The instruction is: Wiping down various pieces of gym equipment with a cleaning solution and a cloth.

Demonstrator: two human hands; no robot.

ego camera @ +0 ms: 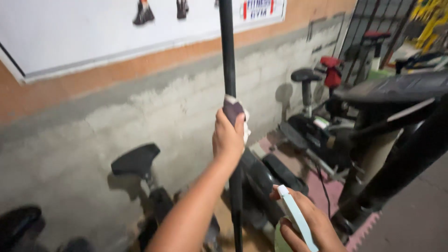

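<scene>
Fingers of the left hand (227,135) were clamped round a cloth (235,114), dark over pale, pressed against the upright black pole (228,56) that ran from the top of the view down past the forearm. The thumb lay up the near side of the pole and the knuckles faced the camera, so the cloth wrapped most of the way round the tube. The left arm reached up and away from the near bottom edge, elbow low, wrist nearly straight and in line with the pole.

Fingers of the right hand (305,226) were closed on a spray bottle (295,217), of which only the pale trigger head and a little green body showed at the near right; the index finger rested by the trigger. That hand sat low, well below the left and just right of the pole, with the nozzle end turned toward the pole.

To wipe such a pole well, the grip would probably need to stay snug all round, with the cloth kept between palm and metal along the stroke.

Beyond stood a rough grey wall (140,107) with an orange band and a white board (70,32). Black saddles (135,159) of exercise bikes lined the wall to the left, and another machine with a red part (332,70) stood far right.
</scene>
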